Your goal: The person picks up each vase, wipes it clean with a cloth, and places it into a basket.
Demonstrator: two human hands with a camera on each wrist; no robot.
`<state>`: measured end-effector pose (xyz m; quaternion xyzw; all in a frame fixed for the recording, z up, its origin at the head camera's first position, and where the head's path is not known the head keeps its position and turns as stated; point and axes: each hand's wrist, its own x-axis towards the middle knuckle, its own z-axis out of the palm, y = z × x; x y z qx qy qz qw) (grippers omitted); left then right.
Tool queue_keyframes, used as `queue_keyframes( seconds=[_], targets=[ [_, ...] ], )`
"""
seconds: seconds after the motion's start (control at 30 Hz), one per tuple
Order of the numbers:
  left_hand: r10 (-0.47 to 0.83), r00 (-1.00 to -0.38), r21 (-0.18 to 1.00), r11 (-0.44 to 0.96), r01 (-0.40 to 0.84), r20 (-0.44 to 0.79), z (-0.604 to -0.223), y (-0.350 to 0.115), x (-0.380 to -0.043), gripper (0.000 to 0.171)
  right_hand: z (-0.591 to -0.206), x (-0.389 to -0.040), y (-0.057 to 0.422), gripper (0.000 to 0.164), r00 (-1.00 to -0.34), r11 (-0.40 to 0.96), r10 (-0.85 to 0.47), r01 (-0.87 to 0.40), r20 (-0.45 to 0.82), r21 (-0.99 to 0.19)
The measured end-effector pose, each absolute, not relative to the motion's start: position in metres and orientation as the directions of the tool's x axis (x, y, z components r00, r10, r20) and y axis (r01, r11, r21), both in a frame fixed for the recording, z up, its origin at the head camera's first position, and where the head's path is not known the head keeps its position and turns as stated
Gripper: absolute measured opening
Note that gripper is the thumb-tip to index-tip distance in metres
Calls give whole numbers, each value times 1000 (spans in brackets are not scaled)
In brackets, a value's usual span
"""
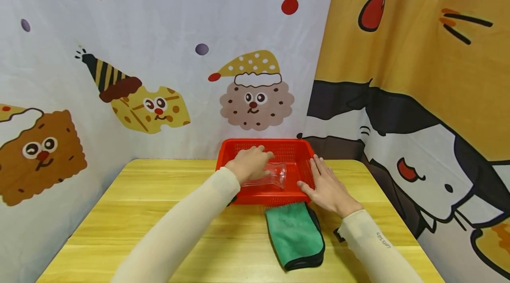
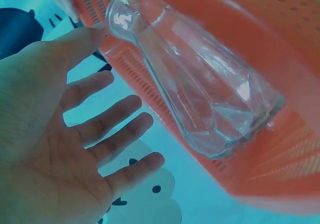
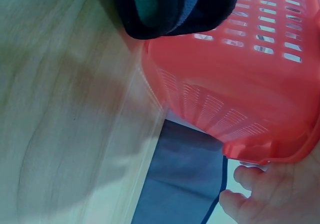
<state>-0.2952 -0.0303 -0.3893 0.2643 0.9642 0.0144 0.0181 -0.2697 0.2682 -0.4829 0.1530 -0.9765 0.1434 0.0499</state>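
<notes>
A clear glass vase [image 2: 195,78] with a flared mouth lies on its side in the red plastic basket [image 1: 292,194]. My left hand [image 1: 251,163] is over the basket's left half, right at the vase. In the left wrist view that left hand [image 2: 65,119] has its fingers spread, nothing gripped, the thumb tip close by the vase's mouth. Straight fingers of my right hand [image 1: 327,185] rest along the basket's right rim. Seen from the right wrist, the right hand [image 3: 280,194] is by the outer corner of the rim, partly cut off by the frame.
A folded green cloth [image 1: 295,234] with black edging lies just in front of the basket on the wooden table [image 1: 199,247]. Behind the table hangs a white curtain [image 1: 159,17] with cartoon prints, and a yellow patterned one [image 1: 398,61] hangs to the right.
</notes>
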Motion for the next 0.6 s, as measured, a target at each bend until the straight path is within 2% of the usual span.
queue_keyframes(
  seconds=[0.33,0.6],
  targets=[
    [499,-867,140,857,496,18,-385,-52,-276,63,-486,-270,268,106,-947,908,-279,-314,159,-276],
    [504,-856,157,841,517,116,-391,-67,-259,63,-484,-269,268,104,-948,906,-278,-312,152,-287]
  ],
)
